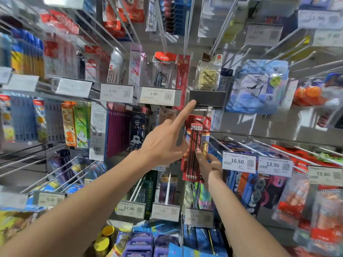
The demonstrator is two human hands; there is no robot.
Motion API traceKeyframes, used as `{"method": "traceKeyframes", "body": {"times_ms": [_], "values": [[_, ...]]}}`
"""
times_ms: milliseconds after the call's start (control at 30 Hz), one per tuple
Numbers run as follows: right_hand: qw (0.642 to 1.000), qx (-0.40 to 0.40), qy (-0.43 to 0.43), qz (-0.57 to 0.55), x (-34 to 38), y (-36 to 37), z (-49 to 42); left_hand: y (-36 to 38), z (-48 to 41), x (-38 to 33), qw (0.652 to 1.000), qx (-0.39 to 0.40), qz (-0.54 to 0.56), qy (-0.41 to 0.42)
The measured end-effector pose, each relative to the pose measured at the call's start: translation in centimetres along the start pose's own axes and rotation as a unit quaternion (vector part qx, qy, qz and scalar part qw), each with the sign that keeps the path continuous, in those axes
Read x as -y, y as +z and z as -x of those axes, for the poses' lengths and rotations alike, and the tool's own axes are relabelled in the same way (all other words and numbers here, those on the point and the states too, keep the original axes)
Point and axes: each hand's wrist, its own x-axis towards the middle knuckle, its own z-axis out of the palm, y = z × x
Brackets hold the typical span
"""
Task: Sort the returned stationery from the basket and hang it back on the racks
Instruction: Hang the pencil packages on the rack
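Rehanging step judged in hand. Right hand (207, 164) clamped on pencil pack (196, 145) at its lower half, pack upright above the grip, top just under white peg (202, 109). Left hand (163, 143) beside pack, index finger (185, 112) straight against grey tag holder (207, 98) above. Next: hang-hole to be threaded onto peg.

So the right hand (208, 165) is pinching a red card pack of red-and-black striped pencils (194, 141) near its lower end, holding it upright just under a blank grey plastic label holder (207, 98). The left hand (163, 143) is pointing up, with its index fingertip sitting right at that holder's lower left corner. A white 16.50 price tag (239, 161) is hanging just right of the pack.
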Motion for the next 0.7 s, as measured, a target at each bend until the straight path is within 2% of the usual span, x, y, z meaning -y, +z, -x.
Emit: {"method": "traceKeyframes", "body": {"times_ms": [167,267,367,533,700], "values": [[0.999,-0.030,0.021,0.026,-0.7,-1.0,1.1,0.0,1.0,0.1,0.999,-0.004,-0.035,0.024],[0.994,-0.020,0.000,0.106,-1.8,-1.9,2.4,0.4,2.4,0.9,0.996,0.018,-0.065,0.053],[0.978,0.006,-0.051,0.204,-2.8,-3.1,4.4,1.4,4.7,1.9,0.991,0.093,-0.086,0.044],[0.934,0.065,-0.144,0.319,-2.7,-4.2,7.2,2.4,7.2,3.9,0.974,0.209,-0.073,-0.039],[0.908,0.154,-0.131,0.367,0.0,-4.5,10.4,0.7,8.3,3.2,0.943,0.315,-0.031,-0.103]]}}
